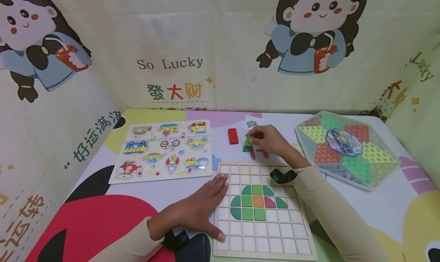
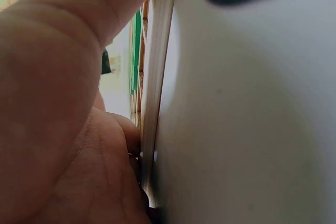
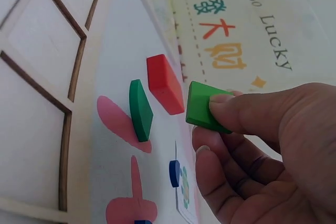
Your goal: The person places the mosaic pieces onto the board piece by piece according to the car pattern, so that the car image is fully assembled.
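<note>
Taking the grid board (image 1: 264, 255) as the dial in the head view, the light green block (image 3: 198, 104) is just beyond its rim at 12 o'clock, pinched between thumb and fingers of the right hand (image 1: 269, 140). The block is a thin square, with no evident long axis; in the right wrist view its free edge points to 9 o'clock, raised clear of the table (image 1: 192, 191), and the thumb hides part of its face. Near it on the table lies a dark green curved block (image 3: 140, 111), its length running from 12 to 6 o'clock in that view. In the head view a red block (image 1: 233, 136) sits toward 11 o'clock, long axis 12 to 6, and a picture card (image 1: 253, 122) lies at 12. The left hand (image 1: 199, 208) rests at the board's 9 o'clock edge, thumb and fingers spread wide. The board's cells hold four light green squares, five dark green quarter-rounds, one orange square and one pinkish-red quarter-round, clustered about the middle. At 10 o'clock a vehicle puzzle (image 1: 164, 150) carries its colourful pieces; at 2 o'clock a hexagonal case (image 1: 347, 149) shows red, yellow and green dotted fields around a label.
</note>
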Available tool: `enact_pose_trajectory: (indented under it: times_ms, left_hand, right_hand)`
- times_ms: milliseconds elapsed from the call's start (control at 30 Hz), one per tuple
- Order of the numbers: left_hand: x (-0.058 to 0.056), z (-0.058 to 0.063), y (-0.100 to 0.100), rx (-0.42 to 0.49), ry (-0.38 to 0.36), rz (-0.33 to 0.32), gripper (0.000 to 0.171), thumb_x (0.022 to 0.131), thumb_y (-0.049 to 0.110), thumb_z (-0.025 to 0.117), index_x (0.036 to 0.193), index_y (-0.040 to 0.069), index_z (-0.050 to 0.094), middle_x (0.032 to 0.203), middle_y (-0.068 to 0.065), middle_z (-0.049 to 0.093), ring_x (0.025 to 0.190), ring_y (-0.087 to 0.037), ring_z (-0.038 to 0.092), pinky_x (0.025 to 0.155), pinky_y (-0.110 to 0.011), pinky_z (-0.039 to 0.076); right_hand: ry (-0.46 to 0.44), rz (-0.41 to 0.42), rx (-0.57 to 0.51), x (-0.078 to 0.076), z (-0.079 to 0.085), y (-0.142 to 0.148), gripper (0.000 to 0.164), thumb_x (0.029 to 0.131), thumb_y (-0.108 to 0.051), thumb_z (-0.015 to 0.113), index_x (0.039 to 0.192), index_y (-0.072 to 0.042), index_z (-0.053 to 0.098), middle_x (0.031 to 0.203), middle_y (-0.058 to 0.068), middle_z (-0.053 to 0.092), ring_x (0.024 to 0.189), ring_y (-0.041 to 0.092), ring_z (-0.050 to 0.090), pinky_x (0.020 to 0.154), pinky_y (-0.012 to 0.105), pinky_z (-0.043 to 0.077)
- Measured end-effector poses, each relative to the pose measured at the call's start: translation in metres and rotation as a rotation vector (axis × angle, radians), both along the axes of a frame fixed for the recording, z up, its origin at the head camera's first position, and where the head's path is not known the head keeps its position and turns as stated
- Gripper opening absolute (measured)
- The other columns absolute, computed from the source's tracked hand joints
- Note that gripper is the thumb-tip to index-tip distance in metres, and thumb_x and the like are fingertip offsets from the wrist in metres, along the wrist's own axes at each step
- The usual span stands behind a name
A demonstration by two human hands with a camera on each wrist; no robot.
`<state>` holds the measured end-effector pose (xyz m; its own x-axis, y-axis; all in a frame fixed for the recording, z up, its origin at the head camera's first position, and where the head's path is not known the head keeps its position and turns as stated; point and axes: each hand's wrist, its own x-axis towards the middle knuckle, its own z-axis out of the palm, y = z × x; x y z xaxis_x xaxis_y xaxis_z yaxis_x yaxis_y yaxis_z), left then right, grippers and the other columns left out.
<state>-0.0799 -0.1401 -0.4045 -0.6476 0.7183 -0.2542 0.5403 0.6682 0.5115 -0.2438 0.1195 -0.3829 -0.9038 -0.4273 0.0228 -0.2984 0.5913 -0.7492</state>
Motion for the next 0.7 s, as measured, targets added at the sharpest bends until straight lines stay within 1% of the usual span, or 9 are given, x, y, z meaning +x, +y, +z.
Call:
enact_pose_trajectory:
  times_ms: [133, 333, 433, 500, 567, 700]
  left_hand:
    - [0.001, 0.001, 0.0, -0.01, 0.009, 0.0, 0.12, 0.072, 0.069, 0.07, 0.156, 0.007, 0.011, 0.163, -0.002, -0.009, 0.146, -0.02, -0.014, 0.117, -0.045, 0.005]
    - [0.001, 0.001, 0.0, -0.012, 0.012, -0.002, 0.12, 0.072, 0.068, 0.07, 0.156, 0.007, 0.011, 0.163, -0.003, -0.009, 0.146, -0.02, -0.014, 0.117, -0.045, 0.005]
    - [0.001, 0.002, -0.001, -0.008, 0.012, -0.004, 0.119, 0.073, 0.067, 0.071, 0.156, 0.006, 0.011, 0.163, -0.003, -0.009, 0.146, -0.021, -0.013, 0.117, -0.045, 0.005]
    - [0.001, 0.001, -0.001, -0.005, 0.013, -0.005, 0.119, 0.073, 0.067, 0.071, 0.156, 0.006, 0.011, 0.163, -0.003, -0.009, 0.146, -0.021, -0.014, 0.117, -0.045, 0.005]
    - [0.001, 0.001, -0.001, -0.003, 0.016, -0.007, 0.119, 0.073, 0.068, 0.07, 0.156, 0.006, 0.011, 0.163, -0.003, -0.009, 0.146, -0.021, -0.014, 0.117, -0.045, 0.005]
    - [0.001, 0.0, -0.001, -0.005, 0.019, -0.008, 0.12, 0.073, 0.069, 0.069, 0.156, 0.007, 0.011, 0.163, -0.003, -0.009, 0.146, -0.02, -0.014, 0.117, -0.045, 0.005]
  right_hand:
    - [-0.051, 0.016, -0.021, 0.005, 0.002, 0.003, 0.017, 0.091, -0.002, 0.066, 0.107, -0.002, 0.071, 0.095, 0.009, 0.067, 0.085, 0.025, 0.059, 0.071, 0.032, 0.056]
    - [-0.059, 0.053, -0.031, 0.015, 0.005, 0.007, 0.015, 0.09, -0.002, 0.067, 0.105, -0.003, 0.072, 0.095, 0.007, 0.067, 0.084, 0.024, 0.058, 0.072, 0.031, 0.052]
    - [-0.066, 0.072, -0.044, 0.021, 0.007, 0.008, 0.016, 0.09, -0.001, 0.066, 0.105, -0.003, 0.072, 0.095, 0.006, 0.067, 0.08, 0.024, 0.056, 0.065, 0.029, 0.049]
    - [-0.062, 0.095, -0.057, 0.025, 0.008, 0.01, 0.016, 0.09, 0.0, 0.066, 0.105, -0.002, 0.071, 0.095, 0.006, 0.068, 0.079, 0.023, 0.056, 0.063, 0.028, 0.049]
    - [-0.054, 0.117, -0.072, 0.029, 0.008, 0.013, 0.016, 0.089, 0.001, 0.066, 0.105, -0.001, 0.071, 0.095, 0.006, 0.068, 0.079, 0.023, 0.058, 0.064, 0.027, 0.05]
    - [-0.048, 0.17, -0.096, 0.038, 0.007, 0.019, 0.017, 0.089, 0.0, 0.068, 0.106, 0.0, 0.071, 0.1, 0.006, 0.07, 0.086, 0.02, 0.063, 0.076, 0.026, 0.053]
